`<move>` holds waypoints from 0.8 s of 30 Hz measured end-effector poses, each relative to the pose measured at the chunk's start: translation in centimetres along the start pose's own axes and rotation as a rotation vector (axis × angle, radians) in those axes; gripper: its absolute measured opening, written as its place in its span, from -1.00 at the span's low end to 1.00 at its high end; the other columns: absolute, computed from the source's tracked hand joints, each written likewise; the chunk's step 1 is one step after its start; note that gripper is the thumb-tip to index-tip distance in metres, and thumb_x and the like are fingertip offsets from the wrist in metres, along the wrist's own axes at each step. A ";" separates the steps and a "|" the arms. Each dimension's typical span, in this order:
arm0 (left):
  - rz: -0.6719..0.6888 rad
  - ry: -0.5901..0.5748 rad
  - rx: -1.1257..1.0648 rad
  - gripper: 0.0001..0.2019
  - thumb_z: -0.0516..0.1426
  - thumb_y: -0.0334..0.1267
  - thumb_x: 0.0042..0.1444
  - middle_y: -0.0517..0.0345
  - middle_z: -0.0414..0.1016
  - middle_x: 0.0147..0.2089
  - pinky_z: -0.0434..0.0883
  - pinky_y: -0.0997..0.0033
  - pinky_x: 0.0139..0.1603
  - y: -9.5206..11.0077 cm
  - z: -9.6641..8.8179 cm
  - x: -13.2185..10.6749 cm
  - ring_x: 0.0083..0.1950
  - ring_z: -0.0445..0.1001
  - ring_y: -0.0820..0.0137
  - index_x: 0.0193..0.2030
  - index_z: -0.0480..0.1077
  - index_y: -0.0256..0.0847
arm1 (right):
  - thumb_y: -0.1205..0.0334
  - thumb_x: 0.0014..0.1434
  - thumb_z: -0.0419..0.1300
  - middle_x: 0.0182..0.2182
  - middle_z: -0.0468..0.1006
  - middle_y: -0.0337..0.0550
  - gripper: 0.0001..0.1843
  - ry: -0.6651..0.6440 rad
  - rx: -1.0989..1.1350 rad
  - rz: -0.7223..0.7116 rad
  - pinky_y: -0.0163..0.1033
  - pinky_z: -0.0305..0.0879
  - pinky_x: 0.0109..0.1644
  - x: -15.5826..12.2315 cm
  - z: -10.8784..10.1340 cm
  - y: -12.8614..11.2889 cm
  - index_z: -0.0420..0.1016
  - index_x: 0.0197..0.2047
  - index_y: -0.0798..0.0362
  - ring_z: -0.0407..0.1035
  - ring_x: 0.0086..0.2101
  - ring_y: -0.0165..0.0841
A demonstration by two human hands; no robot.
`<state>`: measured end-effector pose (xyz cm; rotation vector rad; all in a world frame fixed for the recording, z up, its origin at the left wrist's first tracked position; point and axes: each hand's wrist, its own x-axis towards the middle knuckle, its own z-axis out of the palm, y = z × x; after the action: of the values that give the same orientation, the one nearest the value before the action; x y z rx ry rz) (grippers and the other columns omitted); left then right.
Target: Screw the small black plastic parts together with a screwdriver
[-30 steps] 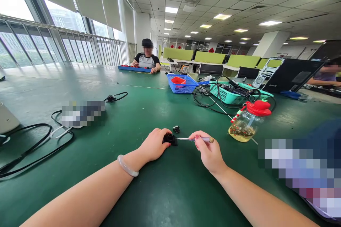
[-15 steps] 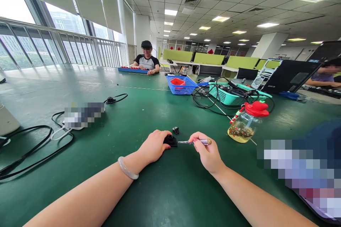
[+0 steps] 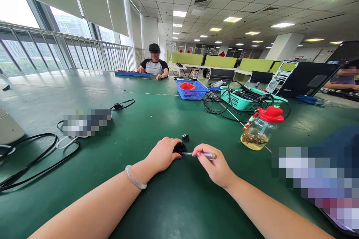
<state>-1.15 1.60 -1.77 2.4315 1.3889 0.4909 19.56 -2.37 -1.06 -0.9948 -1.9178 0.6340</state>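
My left hand (image 3: 163, 154) is closed round a small black part (image 3: 181, 148) on the green table, its kind too small to make out. My right hand (image 3: 212, 164) grips the purplish handle of a slim screwdriver (image 3: 209, 155) between thumb and fingers. The metal shaft points left, and its tip reaches the near side of the black part. Just beyond the part lies a second small black piece (image 3: 185, 137) with pale metal bits, touched by neither hand.
A glass jar (image 3: 255, 138) with a red lid stands right of my right hand. Farther back are a blue basket (image 3: 193, 94) and a green basket (image 3: 238, 103) heaped with cables. A black cable (image 3: 42, 134) curls at left. A co-worker (image 3: 155, 67) sits across the table.
My right hand has moved slightly left, bringing the screwdriver tip over the black part's near side. Across the table, the blue tray has slid left and the co-worker's hand has shifted.
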 end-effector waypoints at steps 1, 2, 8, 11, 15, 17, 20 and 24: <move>0.004 0.000 -0.003 -0.55 0.20 -0.18 0.12 0.00 0.50 0.11 0.30 0.10 0.21 0.0 0.0 0.0 0.15 0.37 0.14 0.15 0.31 -0.15 | 0.20 0.24 0.01 -0.54 0.36 -0.27 -0.78 -0.030 -0.029 -0.006 -0.30 0.17 -0.41 0.0 0.1 -0.2 0.45 -0.34 0.02 0.21 -0.52 -0.41; 0.006 0.001 -0.009 -0.55 0.20 -0.17 0.12 -0.01 0.50 0.10 0.31 0.10 0.20 0.0 0.0 0.0 0.15 0.37 0.14 0.15 0.32 -0.15 | 0.20 0.24 0.01 -0.52 0.39 -0.26 -0.79 -0.057 -0.052 -0.010 -0.30 0.18 -0.39 0.0 0.2 -0.3 0.45 -0.32 0.01 0.23 -0.50 -0.41; 0.002 0.017 -0.013 -0.59 0.18 -0.16 0.14 0.03 0.51 0.09 0.32 0.09 0.18 0.1 0.1 -0.1 0.13 0.38 0.14 0.14 0.33 -0.12 | 0.18 0.25 0.00 -0.54 0.38 -0.26 -0.77 0.018 -0.017 -0.040 -0.30 0.19 -0.42 -0.3 0.0 -0.5 0.44 -0.32 0.02 0.21 -0.54 -0.42; -0.001 0.025 -0.013 -0.58 0.18 -0.17 0.14 0.03 0.50 0.09 0.33 0.09 0.17 0.1 0.1 -0.2 0.12 0.38 0.15 0.15 0.32 -0.12 | 0.15 0.27 -0.01 -0.53 0.36 -0.26 -0.76 0.111 0.003 -0.023 -0.30 0.18 -0.43 -0.4 -0.2 -0.4 0.43 -0.31 0.02 0.21 -0.54 -0.41; 0.005 0.038 -0.019 -0.60 0.16 -0.18 0.15 0.03 0.50 0.09 0.33 0.08 0.17 0.2 0.1 -0.3 0.11 0.38 0.15 0.14 0.33 -0.13 | 0.13 0.28 -0.01 -0.53 0.34 -0.26 -0.75 0.098 -0.026 0.050 -0.31 0.15 -0.43 -0.2 0.0 -0.1 0.43 -0.31 0.02 0.21 -0.53 -0.40; 0.008 0.047 -0.027 -0.62 0.15 -0.19 0.16 0.04 0.50 0.10 0.33 0.08 0.17 0.2 0.1 -0.4 0.11 0.38 0.16 0.13 0.33 -0.12 | 0.11 0.29 -0.02 -0.54 0.32 -0.28 -0.74 0.070 -0.013 0.081 -0.31 0.14 -0.44 -0.1 0.1 0.0 0.42 -0.31 0.01 0.19 -0.54 -0.41; 0.016 0.052 -0.034 -0.62 0.14 -0.21 0.16 0.05 0.49 0.11 0.32 0.10 0.19 0.1 0.2 -0.4 0.13 0.37 0.17 0.13 0.32 -0.11 | 0.11 0.29 -0.02 -0.55 0.31 -0.29 -0.74 0.051 -0.005 0.090 -0.32 0.12 -0.47 -0.1 0.2 0.0 0.42 -0.30 0.01 0.15 -0.56 -0.43; 0.026 0.064 -0.035 -0.62 0.11 -0.25 0.18 0.05 0.48 0.13 0.29 0.08 0.23 -0.1 0.3 -0.4 0.16 0.35 0.18 0.15 0.31 -0.11 | 0.11 0.28 -0.01 -0.54 0.33 -0.28 -0.74 0.044 -0.004 0.082 -0.32 0.13 -0.46 0.0 0.2 -0.2 0.42 -0.30 0.01 0.18 -0.54 -0.42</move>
<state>-1.23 1.29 -2.16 2.4282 1.3637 0.5992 19.33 -2.47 -0.97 -1.0861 -1.8487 0.6500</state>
